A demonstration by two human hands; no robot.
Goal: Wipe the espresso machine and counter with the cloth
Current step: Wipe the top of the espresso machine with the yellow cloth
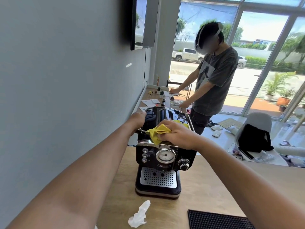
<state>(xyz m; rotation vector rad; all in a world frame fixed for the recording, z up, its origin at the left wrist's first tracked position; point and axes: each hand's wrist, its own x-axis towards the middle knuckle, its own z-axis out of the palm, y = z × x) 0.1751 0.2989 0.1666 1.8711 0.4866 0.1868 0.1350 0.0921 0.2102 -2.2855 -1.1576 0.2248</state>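
A black espresso machine (162, 156) with a round gauge and a perforated drip tray stands on the wooden counter (206, 192). My right hand (176, 133) grips a bunched yellow cloth (156, 133) and holds it against the front of the machine's top. My left hand (137, 119) holds the machine's upper left side by the chrome rail, its fingers curled over the edge and partly hidden.
A crumpled white tissue (139, 215) lies on the counter in front of the machine. A black rubber mat (217, 220) sits at the near right. Another person (212, 76) stands behind the machine at a far counter with papers and small plants. A grey wall runs close on the left.
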